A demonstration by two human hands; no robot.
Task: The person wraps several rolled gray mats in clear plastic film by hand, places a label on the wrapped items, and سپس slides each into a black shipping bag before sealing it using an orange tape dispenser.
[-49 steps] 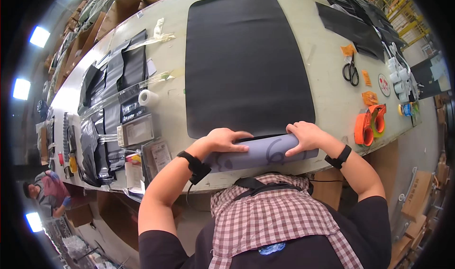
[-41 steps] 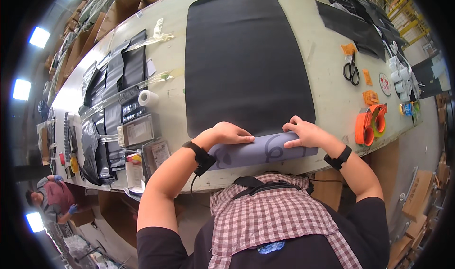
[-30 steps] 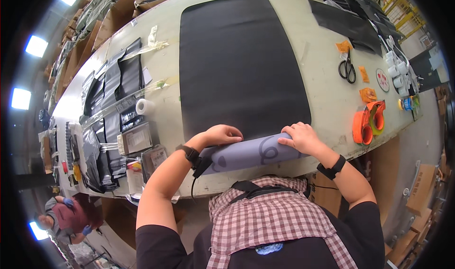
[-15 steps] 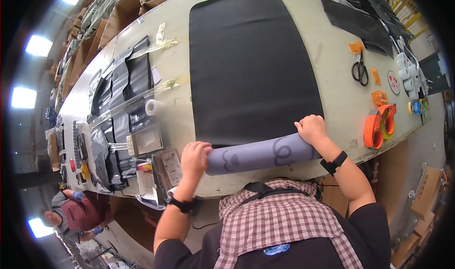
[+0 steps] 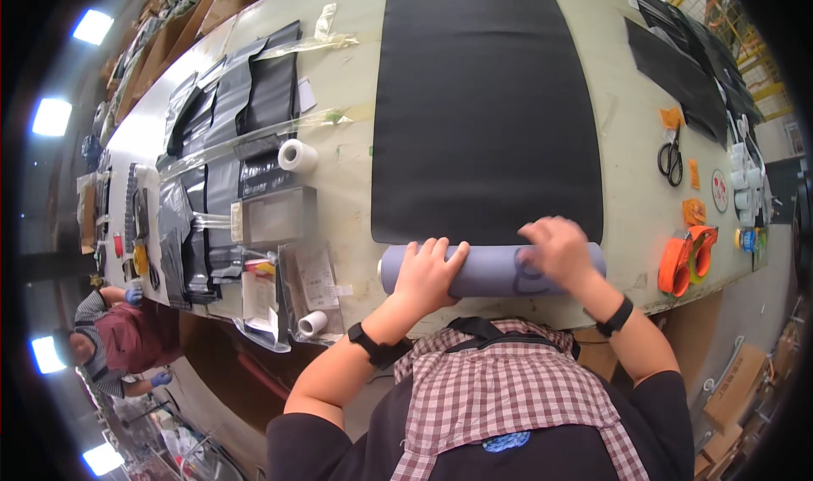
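Observation:
A large mat (image 5: 487, 108), black on its upper face, stretches away from me on the table. Its near end is wound into a purple roll (image 5: 478, 278) with a dark curved pattern, lying crosswise in front of me. My left hand (image 5: 430, 273) rests on the left part of the roll, open, fingers spread over its top. Slightly blurred, my right hand (image 5: 557, 252) is over the right part of the roll, its fingers loosely extended and apart. Whether the right palm touches the roll I cannot tell.
Black plastic bags (image 5: 224, 117) lie to the left, beside a clear roll (image 5: 297, 156) and a clear box (image 5: 288, 214). At right are scissors (image 5: 671, 161), orange tape dispensers (image 5: 688, 261) and black sheets (image 5: 677, 79). Another person (image 5: 127, 337) stands at far left.
The roll now lies straighter across. My left hand has gone from gripping its end to lying spread on top; my right hand has loosened and shifted over it. The view has shifted.

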